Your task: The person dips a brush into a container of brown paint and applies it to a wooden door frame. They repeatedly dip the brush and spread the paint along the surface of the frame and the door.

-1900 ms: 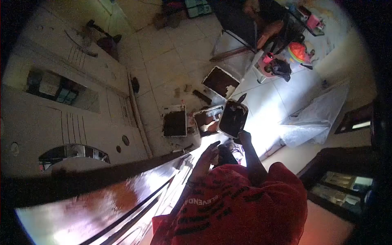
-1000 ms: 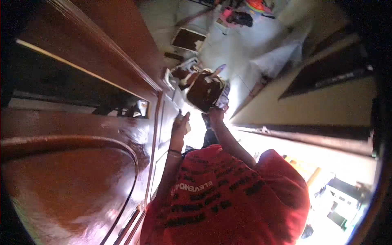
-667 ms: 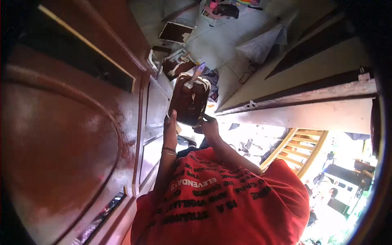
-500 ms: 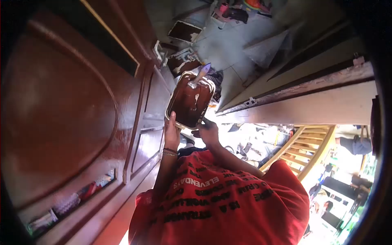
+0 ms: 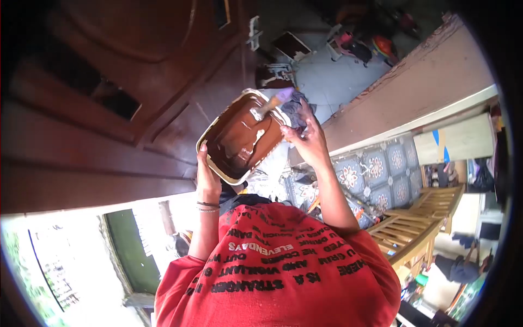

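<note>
left hand (image 5: 206, 177) grips paint tray (image 5: 220, 119) beside brown door (image 5: 125, 71).

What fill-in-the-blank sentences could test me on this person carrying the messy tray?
1. The tray is coated inside with glossy ____ liquid.
2. The brush resting in it has a ____ handle.
3. The left hand and the right hand both touch the ____.
4. The person's shirt is ____ with black lettering.

Missing words: brown; purple; tray; red
</note>
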The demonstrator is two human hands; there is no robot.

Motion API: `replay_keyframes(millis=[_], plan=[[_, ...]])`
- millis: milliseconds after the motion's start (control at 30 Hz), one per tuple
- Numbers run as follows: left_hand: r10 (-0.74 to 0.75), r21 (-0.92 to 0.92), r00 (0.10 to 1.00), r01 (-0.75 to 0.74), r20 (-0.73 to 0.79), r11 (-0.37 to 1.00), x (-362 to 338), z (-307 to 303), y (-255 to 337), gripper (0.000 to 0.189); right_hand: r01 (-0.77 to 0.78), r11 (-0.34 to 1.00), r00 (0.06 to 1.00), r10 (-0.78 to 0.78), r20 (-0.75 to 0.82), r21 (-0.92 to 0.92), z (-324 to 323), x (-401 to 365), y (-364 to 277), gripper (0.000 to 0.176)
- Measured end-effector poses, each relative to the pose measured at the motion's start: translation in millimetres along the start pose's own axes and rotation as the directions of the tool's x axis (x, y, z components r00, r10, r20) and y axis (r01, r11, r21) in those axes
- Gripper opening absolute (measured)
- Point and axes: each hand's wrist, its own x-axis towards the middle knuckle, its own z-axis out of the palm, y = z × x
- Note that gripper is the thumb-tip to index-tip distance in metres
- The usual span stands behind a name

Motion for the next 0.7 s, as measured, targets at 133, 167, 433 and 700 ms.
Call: replay_keyframes(millis=[133, 167, 433, 700], plan=[[0.044, 0.15, 0.999, -0.04, -0.021, 0.988, -58, -36, 22, 0.052, 0.3, 0.9, 0.954, -0.276, 0.12, -0.318, 34, -23, -39, 0.056], [0.034, 0.122, 0.999, -0.029, -0.036, 0.992, -66, -27, 24, 0.051, 0.349, 0.861, 0.935, -0.347, 0.074, -0.371, 33, -22, -46, 0.038], [0.044, 0.3, 0.97, 0.03, -0.238, 0.953, -138, -87, 71, 0.048, 0.568, 0.814, 0.764, -0.468, 0.445, -0.119, 100, -103, -118, 0.034], [-0.011, 0.254, 0.93, 0.112, -0.368, 0.961, -203, -165, 124, 0.047, 0.701, 0.713, 0.379, -0.37, 0.848, -0.003, 203, -194, -160, 0.039]])
